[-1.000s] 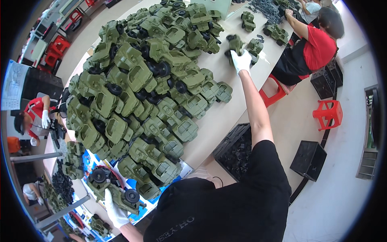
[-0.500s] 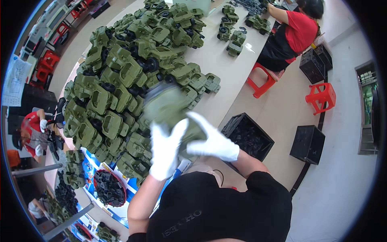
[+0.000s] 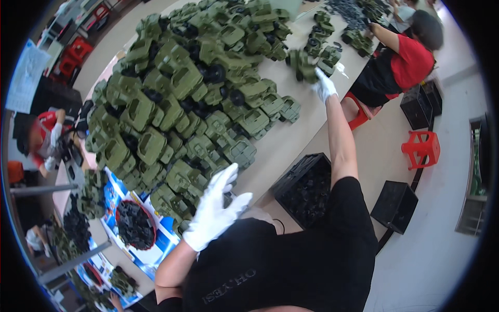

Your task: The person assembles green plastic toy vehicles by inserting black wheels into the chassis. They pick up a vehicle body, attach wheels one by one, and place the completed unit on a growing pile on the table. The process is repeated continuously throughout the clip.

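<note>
My right hand (image 3: 326, 87), in a white glove, reaches far out over the table with its fingers on a green toy military truck (image 3: 301, 65), which is a little blurred. Right beside that truck stands another green toy truck (image 3: 328, 60). Nearer to me, my left hand (image 3: 215, 210), also gloved in white, is empty, its fingers and thumb spread apart. It is close to the near edge of a large heap of green toy trucks (image 3: 179, 104) with black wheels.
Below my right arm stands a black crate (image 3: 304, 195) of dark parts. A red-rimmed basket (image 3: 136, 224) holds black pieces at left. A co-worker in red (image 3: 410, 62) sits at the table's far right side. A red stool (image 3: 422, 150) and a black box (image 3: 394, 207) stand on the floor.
The toy truck that was between my two hands has gone with my right hand to the far right of the table. My left hand is now empty, slightly lower in view.
</note>
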`<action>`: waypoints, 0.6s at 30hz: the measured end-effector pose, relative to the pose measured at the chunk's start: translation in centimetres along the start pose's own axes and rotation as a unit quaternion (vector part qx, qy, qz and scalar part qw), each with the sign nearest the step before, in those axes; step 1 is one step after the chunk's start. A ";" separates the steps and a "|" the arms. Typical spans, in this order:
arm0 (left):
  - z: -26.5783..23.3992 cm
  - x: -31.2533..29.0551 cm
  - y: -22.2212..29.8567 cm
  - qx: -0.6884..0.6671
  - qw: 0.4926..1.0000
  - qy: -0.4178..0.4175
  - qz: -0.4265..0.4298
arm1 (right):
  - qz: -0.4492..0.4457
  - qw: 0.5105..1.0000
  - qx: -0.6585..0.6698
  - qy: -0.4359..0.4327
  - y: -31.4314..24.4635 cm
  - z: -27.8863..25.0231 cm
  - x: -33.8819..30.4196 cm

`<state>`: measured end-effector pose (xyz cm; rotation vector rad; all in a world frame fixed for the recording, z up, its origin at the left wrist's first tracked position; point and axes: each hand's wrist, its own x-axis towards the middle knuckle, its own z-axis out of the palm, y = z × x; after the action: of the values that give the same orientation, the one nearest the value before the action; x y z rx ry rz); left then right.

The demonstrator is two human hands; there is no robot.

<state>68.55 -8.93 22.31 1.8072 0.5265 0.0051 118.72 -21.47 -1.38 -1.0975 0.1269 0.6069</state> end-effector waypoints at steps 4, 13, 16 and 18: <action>-2.7 -4.9 -1.8 -0.078 0.995 0.049 -0.030 | -0.076 0.958 -0.211 0.178 2.3 1.3 2.7; -5.3 -16.5 -11.6 -0.139 0.821 0.539 -0.128 | -0.115 0.911 -0.386 -0.091 2.6 11.9 -18.2; -5.6 -16.8 -13.2 -0.140 0.806 0.562 -0.122 | -0.189 0.850 -0.483 -0.091 2.9 16.3 -19.9; -5.4 -17.0 -14.2 -0.104 0.802 0.577 -0.115 | -0.233 0.835 -0.492 -0.080 2.9 17.5 -20.2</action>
<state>46.93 -7.14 15.47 1.3368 1.5276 1.0159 97.01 -13.47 12.27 -1.9812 -0.6654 0.2890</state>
